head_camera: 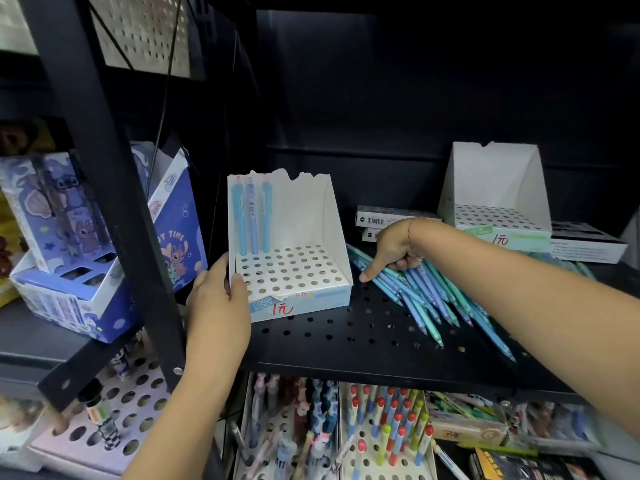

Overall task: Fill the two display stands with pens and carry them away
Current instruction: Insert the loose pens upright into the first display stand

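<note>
White card, two display stands on the black perforated shelf [346, 327]: near stand [298, 292] with three blue pens [254, 220] upright at the left of its back row, far stand [498, 216] well off to the right and further back. On the near stand's left front corner, left hand [218, 306] clamped, thumb hooked over the rim; down on the loose pens [436, 299] lying between the two stands, right hand [394, 251], fingers curled round a few of them, forefinger out straight. Heap too overlapped to count, number gripped hidden under the palm, right end cut off behind the forearm.
</note>
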Tool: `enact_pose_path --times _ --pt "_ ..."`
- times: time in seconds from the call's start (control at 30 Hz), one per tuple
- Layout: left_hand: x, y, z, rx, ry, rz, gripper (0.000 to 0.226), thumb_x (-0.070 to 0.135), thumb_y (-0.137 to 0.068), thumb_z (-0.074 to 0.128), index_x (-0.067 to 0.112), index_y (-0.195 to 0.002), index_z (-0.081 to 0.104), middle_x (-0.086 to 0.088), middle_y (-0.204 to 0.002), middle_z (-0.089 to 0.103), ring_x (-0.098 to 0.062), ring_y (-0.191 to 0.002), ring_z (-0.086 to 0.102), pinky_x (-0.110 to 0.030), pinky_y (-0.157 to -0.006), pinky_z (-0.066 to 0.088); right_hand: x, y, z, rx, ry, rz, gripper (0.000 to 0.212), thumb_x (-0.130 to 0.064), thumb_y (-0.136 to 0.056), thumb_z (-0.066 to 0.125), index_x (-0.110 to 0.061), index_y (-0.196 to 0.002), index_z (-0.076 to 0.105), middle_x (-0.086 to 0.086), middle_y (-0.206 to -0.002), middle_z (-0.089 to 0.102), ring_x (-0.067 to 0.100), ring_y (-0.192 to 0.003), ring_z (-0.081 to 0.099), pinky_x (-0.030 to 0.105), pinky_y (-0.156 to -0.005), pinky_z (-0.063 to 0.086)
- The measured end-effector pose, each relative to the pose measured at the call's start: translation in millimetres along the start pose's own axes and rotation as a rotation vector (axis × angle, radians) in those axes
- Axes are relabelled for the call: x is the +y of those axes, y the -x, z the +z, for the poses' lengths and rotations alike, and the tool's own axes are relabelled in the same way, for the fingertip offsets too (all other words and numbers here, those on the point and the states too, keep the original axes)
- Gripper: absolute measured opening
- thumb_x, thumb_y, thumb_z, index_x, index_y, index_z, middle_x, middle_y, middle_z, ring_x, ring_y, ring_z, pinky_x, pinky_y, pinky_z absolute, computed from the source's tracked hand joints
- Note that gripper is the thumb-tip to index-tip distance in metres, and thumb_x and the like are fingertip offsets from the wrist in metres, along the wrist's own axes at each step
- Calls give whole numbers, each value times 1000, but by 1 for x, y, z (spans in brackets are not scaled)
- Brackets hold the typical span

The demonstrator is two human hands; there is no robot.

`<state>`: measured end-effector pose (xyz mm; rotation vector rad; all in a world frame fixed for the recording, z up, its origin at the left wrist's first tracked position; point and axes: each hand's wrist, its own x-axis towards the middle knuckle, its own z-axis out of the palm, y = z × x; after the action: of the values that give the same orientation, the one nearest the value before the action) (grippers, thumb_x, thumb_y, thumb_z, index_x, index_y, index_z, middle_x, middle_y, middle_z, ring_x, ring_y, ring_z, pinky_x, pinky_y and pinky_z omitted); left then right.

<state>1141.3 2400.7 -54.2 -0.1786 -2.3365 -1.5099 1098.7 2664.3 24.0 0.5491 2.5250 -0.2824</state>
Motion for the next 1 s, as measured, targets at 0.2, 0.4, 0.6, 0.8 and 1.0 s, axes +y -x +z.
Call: enact_pose_path --times 0.2,0.4,0.6,0.8,1.0 --pt "3 1 0 0 5 -8 36 20 -102 33 30 -132 52 1 -116 57 -9 -93 60 -9 -49 40 9 -5 0 53 -138 -72 37 -38 -83 71 -10 -92 50 -2 -40 33 10 -33 24 15 -39 22" --pt "7 -1 0 -14 -38 -11 36 22 -103 33 30 -134 50 -3 -120 47 8 -97 51 -9 -54 36 21 20 -7 207 -279 -230 32 -38 -92 60 -8 -102 59 6 -67 46 11 -41 36 20 -41 29" --pt "9 -5 5 -67 -56 4 37 24 -102 35 30 -136 49 0 -116 57 -6 -87 57 -13 -58 38 31 62 8 548 -677 -611 25 -35 -93 58 -11 -98 60 -8 -55 55 8 -47 43 22 -49 44" --pt "16 -2 10 -64 -48 1 37 24 -103 37 26 -137 48 1 -113 63 -8 -83 56 -10 -55 35 36 79 43 580 -586 -696 31 -41 -90 58 -10 -93 62 7 -62 47 18 -49 41 29 -49 39" --pt "21 0 11 -157 -56 31 37 31 -102 37 30 -137 47 5 -111 61 3 -80 53 -6 -53 37 40 68 56 567 -572 -636 39 -41 -88 62 -3 -83 59 3 -53 45 17 -48 43 31 -53 41"
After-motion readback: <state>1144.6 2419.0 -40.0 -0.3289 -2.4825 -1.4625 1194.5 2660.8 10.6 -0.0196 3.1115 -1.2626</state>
